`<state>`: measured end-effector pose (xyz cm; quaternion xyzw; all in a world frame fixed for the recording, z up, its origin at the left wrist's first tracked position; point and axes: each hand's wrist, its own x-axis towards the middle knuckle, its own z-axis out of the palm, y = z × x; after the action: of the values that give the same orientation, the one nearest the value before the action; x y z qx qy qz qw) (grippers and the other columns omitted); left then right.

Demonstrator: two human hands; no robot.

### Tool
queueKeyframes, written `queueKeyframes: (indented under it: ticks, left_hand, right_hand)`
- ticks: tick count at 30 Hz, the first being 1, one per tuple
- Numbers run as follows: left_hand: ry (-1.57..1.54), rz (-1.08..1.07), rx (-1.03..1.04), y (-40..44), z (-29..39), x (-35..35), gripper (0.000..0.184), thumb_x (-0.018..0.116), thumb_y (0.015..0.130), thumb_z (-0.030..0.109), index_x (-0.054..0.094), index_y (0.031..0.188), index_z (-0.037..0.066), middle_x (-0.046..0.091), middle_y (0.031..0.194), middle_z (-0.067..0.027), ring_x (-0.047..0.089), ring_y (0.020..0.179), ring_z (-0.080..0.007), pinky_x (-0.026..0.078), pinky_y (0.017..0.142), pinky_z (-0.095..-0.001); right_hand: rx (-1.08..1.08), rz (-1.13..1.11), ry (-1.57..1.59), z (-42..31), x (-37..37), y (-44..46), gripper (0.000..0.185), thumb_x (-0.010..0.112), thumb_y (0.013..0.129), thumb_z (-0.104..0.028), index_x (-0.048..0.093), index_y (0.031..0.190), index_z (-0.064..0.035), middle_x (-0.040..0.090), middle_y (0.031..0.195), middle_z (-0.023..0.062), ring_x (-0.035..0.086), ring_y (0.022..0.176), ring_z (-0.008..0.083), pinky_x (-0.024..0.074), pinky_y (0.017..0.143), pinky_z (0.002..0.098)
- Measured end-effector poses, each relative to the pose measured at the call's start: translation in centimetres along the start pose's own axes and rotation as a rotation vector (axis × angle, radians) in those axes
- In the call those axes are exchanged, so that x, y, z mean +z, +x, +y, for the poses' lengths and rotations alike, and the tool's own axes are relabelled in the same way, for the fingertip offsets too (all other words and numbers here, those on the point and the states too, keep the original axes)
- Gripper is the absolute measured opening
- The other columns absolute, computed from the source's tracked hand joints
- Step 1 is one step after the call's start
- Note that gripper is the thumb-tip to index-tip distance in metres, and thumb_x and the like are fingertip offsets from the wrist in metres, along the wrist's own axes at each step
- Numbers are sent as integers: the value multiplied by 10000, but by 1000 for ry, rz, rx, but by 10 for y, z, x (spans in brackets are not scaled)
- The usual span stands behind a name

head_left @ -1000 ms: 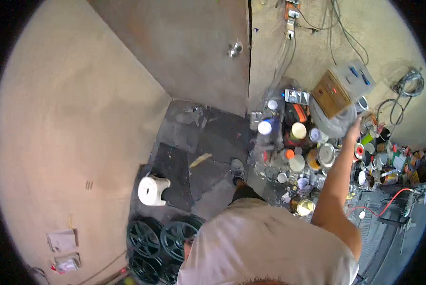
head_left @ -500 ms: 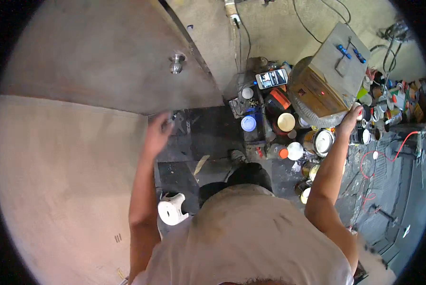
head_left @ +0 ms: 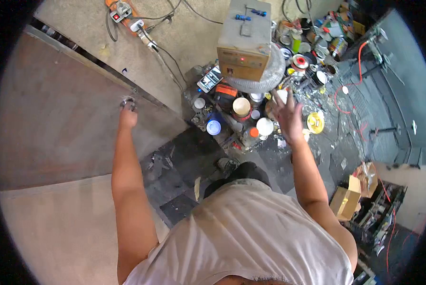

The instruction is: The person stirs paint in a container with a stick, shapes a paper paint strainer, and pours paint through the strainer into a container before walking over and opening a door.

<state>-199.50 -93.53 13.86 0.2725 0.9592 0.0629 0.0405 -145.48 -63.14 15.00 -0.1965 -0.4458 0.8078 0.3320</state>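
Observation:
My left hand (head_left: 128, 117) is closed around a round metal door knob (head_left: 127, 103) near the edge of a brown door (head_left: 66, 114). My right hand (head_left: 289, 116) hangs in the air with its fingers spread and nothing in it. Just beyond it stands a box-shaped machine (head_left: 244, 61) with a grey top and a wooden-looking front, where a small red light shows. Two blue-handled pieces (head_left: 251, 16) lie on that top. A round ribbed grey object (head_left: 270, 78) sits under and behind the machine.
Several paint cans and tubs, among them a cream-lidded one (head_left: 241, 107) and a blue one (head_left: 213, 127), crowd the floor ahead. A phone (head_left: 209, 79) leans beside them. An orange power strip (head_left: 127, 16) with cables is at the wall. An open cardboard box (head_left: 346, 199) stands right.
My left hand has moved up and left onto the door knob. My right hand has come away from the machine's corner. The view has turned, bringing the power strip into sight.

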Motion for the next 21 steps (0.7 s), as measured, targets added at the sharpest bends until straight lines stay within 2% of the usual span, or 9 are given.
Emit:
queueKeyframes:
  ticks: [1, 3, 7, 10, 13, 15, 17, 19, 21]
  left_hand:
    - [-29, 54, -23, -6, -6, 7, 562, 654, 901, 256, 529, 1424, 93, 529, 1383, -306, 492, 1307, -439, 425, 1086, -455]
    - [-27, 46, 35, -37, -4, 4, 526, 658, 898, 225, 550, 1397, 99, 524, 1376, -308, 492, 1296, -450, 429, 1076, -464]
    - [-98, 82, 103, -128, 11, -13, 418, 670, 896, 172, 603, 1305, 115, 512, 1364, -287, 505, 1259, -461, 434, 1056, -486]
    - [-199, 95, 136, -216, 4, -19, 395, 676, 899, 185, 605, 1284, 126, 486, 1372, -291, 494, 1268, -459, 427, 1068, -492]
    - [-359, 4, 62, -310, -15, -22, 463, 686, 897, 183, 577, 1344, 131, 407, 1445, -301, 458, 1311, -464, 403, 1100, -493]
    - [-410, 122, 194, -377, -33, -23, 548, 694, 892, 165, 534, 1415, 134, 327, 1515, -308, 391, 1376, -490, 366, 1137, -489]
    - [-497, 247, 116, -458, -39, -20, 619, 704, 878, 148, 494, 1459, 116, 260, 1562, -321, 320, 1421, -514, 337, 1159, -487]
    - [-504, 193, 107, -543, -81, 31, 785, 741, 841, 156, 383, 1538, 113, 143, 1608, -325, 277, 1447, -520, 312, 1171, -514]
    - [-414, 216, 170, -639, -156, 137, 862, 767, 806, 159, 353, 1562, 151, 97, 1631, -308, 247, 1468, -508, 315, 1166, -537]
  right_hand:
    - [12, 49, 207, -21, 22, -16, 1080, 280, 837, -894, -16, 1626, -219, 171, 1658, 200, 336, 1443, 447, 270, 1182, 537]
    - [-8, -82, 433, -43, 41, -42, 1100, 308, 793, -927, 16, 1627, -270, 140, 1658, 211, 319, 1441, 466, 347, 1135, 556]
    - [-26, -146, 542, -46, 78, -64, 1115, 340, 794, -918, 91, 1626, -218, 192, 1637, 226, 360, 1413, 471, 399, 1100, 569]
    - [48, -177, 502, -23, 107, -74, 1131, 345, 812, -905, 195, 1601, -109, 262, 1611, 237, 434, 1380, 416, 412, 1098, 547]
    - [188, -133, 275, 33, 133, -78, 751, 499, 982, -616, 423, 1473, -53, 548, 1407, 170, 616, 1170, 308, 529, 958, 436]
    - [253, -170, -3, 89, 155, -89, 522, 574, 1018, -413, 518, 1382, -44, 626, 1284, 112, 646, 1081, 260, 544, 905, 394]
    - [424, -187, -165, 143, 186, -105, 553, 610, 1002, -380, 488, 1402, -18, 589, 1341, 113, 640, 1095, 263, 518, 924, 400]
    - [497, -249, -152, 173, 233, -132, 511, 598, 1012, -379, 528, 1371, -23, 625, 1241, 91, 640, 1053, 248, 515, 908, 385]
    - [604, -323, -160, 198, 273, -151, 480, 581, 1024, -387, 561, 1341, -27, 637, 1176, 82, 635, 1015, 225, 509, 896, 375]
